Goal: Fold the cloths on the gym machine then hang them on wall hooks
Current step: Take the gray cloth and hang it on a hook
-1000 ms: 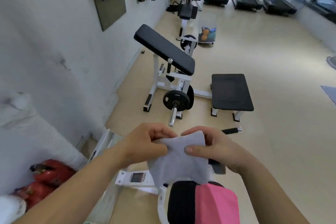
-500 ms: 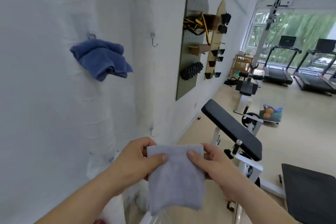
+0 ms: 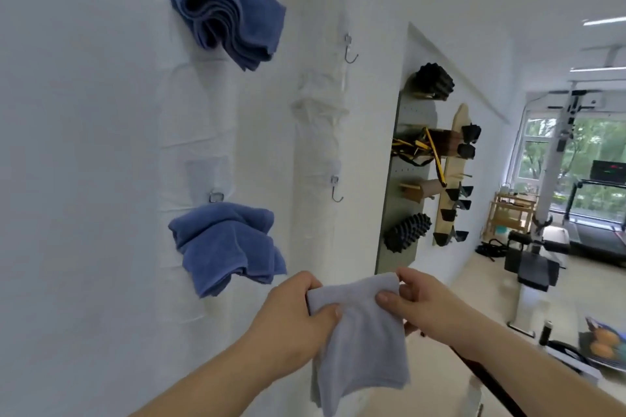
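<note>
- Head view is showing the hanging step: the grey cloth point(image 3: 362, 342) is looking folded already and is being held in the air in front of the wall point(image 3: 84, 145).
- At far left, two blue cloths are already hanging on the wall, the upper blue cloth point(image 3: 223, 7) near the top edge and the lower blue cloth point(image 3: 227, 247) below it.
- Just right of them, two bare hooks are sticking out, the upper hook point(image 3: 350, 51) over the lower hook point(image 3: 336, 189); the lower one is sitting nearer the hands.
- The left hand point(image 3: 298, 311) is gripping the grey cloth's top left corner, its thumb point(image 3: 330, 310) pressing on the front and the other fingers curling behind the fabric.
- The grey cloth is hanging between the two hands, below the lower hook and right of the lower blue cloth, with its bottom edge drooping free.
- The right hand point(image 3: 426, 305) is pinching the top right corner, its thumb point(image 3: 386, 300) lying on the front and the fingers closing behind.
- The next move is likely calling for raising the top edge to a free hook, probably the lower one, and catching the fabric over its tip; whether the cloth is carrying a loop is too blurred to tell.
</note>
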Demonstrator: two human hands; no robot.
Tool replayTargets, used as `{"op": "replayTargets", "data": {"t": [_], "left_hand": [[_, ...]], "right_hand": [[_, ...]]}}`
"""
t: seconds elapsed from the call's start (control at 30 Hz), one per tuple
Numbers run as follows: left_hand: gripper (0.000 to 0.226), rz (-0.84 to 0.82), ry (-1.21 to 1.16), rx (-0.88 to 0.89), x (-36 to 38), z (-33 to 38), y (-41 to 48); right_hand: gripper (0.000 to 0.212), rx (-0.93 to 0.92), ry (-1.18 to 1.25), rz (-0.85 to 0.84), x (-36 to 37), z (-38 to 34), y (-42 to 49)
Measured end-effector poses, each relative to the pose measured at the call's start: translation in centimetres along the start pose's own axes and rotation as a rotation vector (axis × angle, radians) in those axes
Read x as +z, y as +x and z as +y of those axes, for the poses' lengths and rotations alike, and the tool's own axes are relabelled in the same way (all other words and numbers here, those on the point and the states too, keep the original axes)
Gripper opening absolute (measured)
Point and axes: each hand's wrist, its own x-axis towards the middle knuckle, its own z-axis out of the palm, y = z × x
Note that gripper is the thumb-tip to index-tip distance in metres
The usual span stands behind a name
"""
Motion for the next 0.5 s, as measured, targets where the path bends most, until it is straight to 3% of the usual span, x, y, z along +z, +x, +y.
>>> {"op": "replayTargets", "data": {"t": [0.27, 0.5], "left_hand": [[0.020, 0.208, 0.243, 0.160, -0.8, 6.7, 12.2], [0.016, 0.287, 0.398, 0.171, -2.3, 7.9, 21.8]], "right_hand": [[0.021, -0.181, -0.042, 0.040, -7.5, -3.2, 12.7], [0.013, -0.273, -0.137, 0.187, -9.6, -3.8, 23.2]]}}
